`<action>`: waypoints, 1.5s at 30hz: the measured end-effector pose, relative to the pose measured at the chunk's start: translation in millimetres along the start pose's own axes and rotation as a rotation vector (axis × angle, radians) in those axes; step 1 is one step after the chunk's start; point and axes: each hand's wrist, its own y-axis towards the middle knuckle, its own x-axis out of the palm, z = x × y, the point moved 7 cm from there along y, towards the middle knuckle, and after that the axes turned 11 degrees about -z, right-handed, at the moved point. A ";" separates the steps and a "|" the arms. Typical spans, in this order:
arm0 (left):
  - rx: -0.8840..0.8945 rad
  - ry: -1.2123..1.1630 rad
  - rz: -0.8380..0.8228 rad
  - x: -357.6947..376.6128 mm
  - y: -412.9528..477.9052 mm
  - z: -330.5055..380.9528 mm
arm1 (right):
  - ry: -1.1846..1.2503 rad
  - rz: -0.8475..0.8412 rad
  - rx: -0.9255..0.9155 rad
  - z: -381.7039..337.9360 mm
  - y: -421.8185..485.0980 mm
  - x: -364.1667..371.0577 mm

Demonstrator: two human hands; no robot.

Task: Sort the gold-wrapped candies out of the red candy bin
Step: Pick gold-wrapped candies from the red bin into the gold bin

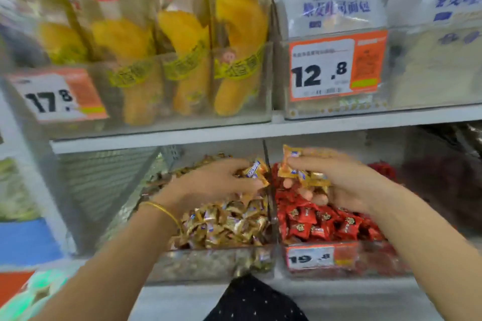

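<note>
The grip of the right hand is narrow. Thumb and fingers are curled around a small bunch of gold-wrapped candies, and one wrapper of the bunch stands up above the thumb, toward 12 o'clock. This hand hangs over the back part of the red candy bin, just above the red candies that fill it. I cannot tell whether the lower fingers touch them.

At 9 o'clock from it, near but apart, is the left hand. Its grip is narrow too: the fingers pinch a gold candy with a blue label. The blur does not let me count whether there is more than one. This hand is above the gold candy bin, which stands directly at the 9 o'clock side of the red one, with a thin dark divider between them. A pile of gold candies lies under the hand. A thin gold bangle is on the left wrist, at 7 o'clock from the hand.

On the front wall of the red candy bin, at 6 o'clock from the right hand, is a price tag reading 19.8.

On the upper shelf, at 11 o'clock, clear boxes hold yellow banana-shaped packs. At 1 o'clock stand white bags behind a tag reading 12.8.
</note>
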 end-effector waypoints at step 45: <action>0.192 0.856 -0.326 208.7 202.6 98.0 | -1.249 0.090 0.666 85.2 -89.5 -191.5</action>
